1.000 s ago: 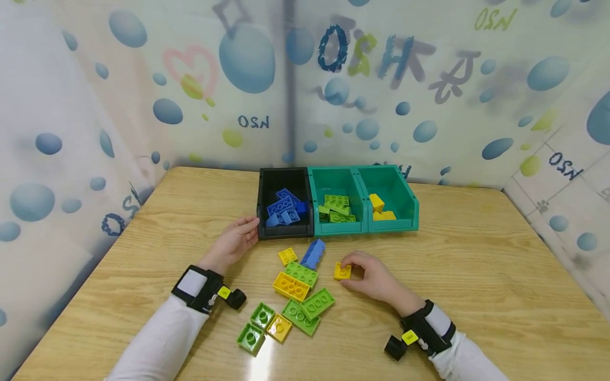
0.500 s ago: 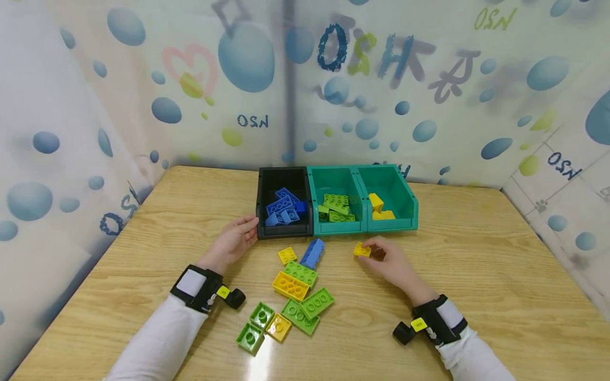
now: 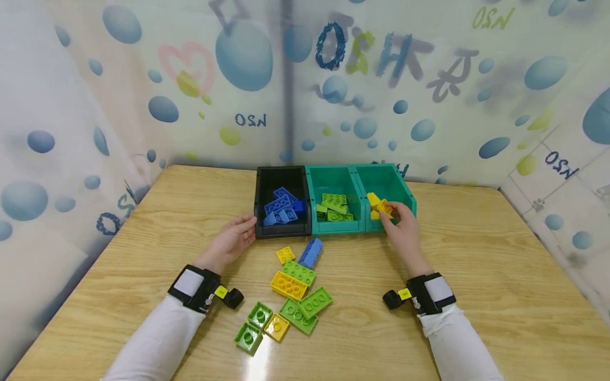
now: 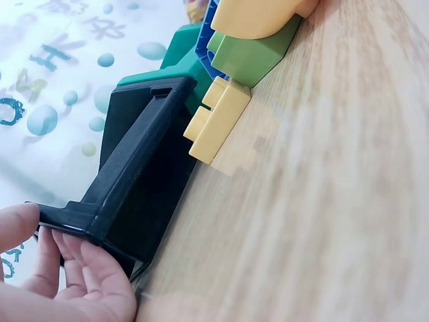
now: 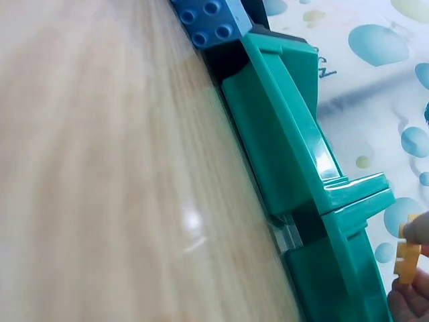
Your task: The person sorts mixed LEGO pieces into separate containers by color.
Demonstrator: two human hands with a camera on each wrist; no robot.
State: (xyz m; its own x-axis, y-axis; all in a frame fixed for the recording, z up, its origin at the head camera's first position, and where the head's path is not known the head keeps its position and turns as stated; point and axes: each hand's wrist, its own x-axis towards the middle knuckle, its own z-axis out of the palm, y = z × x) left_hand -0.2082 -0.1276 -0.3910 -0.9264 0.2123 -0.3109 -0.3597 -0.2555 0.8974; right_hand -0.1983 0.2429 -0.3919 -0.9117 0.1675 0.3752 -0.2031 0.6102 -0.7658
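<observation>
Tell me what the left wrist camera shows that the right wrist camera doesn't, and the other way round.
Only the left wrist view shows the left hand holding the black bin by its rim, with a green brick and small yellow brick on the table.

Only the right wrist view clearly shows the right hand, pinching another yellow brick, and the fronts of both teal bins.

Both show a blue brick, teal plastic, the table and bubble-patterned wall.

Head view: the right hand point(image 3: 405, 233), near four o'clock, hides part of the front wall of the rightmost teal bin point(image 3: 378, 180). Left wrist view: at one o'clock, a green brick point(image 4: 258, 57) partly hides a blue brick point(image 4: 205, 41).
</observation>
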